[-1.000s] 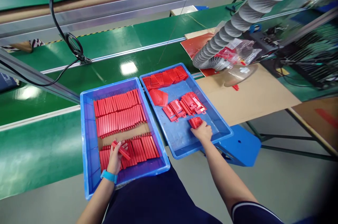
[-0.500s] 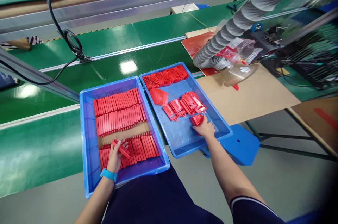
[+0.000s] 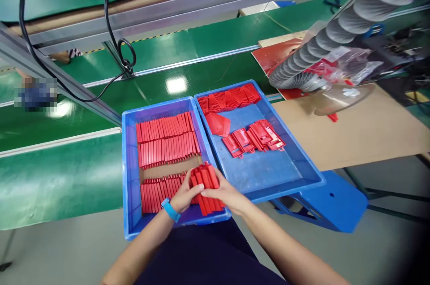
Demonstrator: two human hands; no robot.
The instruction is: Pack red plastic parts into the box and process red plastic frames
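My left hand (image 3: 187, 193) and my right hand (image 3: 225, 192) grip a bundle of red plastic parts (image 3: 208, 184) from either side. My thumbs lie across the front of the bundle, and the other fingers are partly hidden. Below my hands is the left blue bin (image 3: 125, 177), its rows of upright red plastic parts (image 3: 168, 148) standing on cardboard. The right blue bin (image 3: 268, 169) holds fanned red parts (image 3: 228, 98) along its far end and a group of flat red frames (image 3: 257, 136) near its middle.
A grey flexible duct (image 3: 314, 56) with a clear hood (image 3: 342, 99) hangs over a brown board (image 3: 302, 135) at right. A metal post (image 3: 83, 81) with a black cable stands at left. A blue stool-like object (image 3: 332, 200) is beneath the right bin.
My right hand has come left out of the right bin with red parts and met my left hand over the left bin. The view has shifted, moving the bins rightward.
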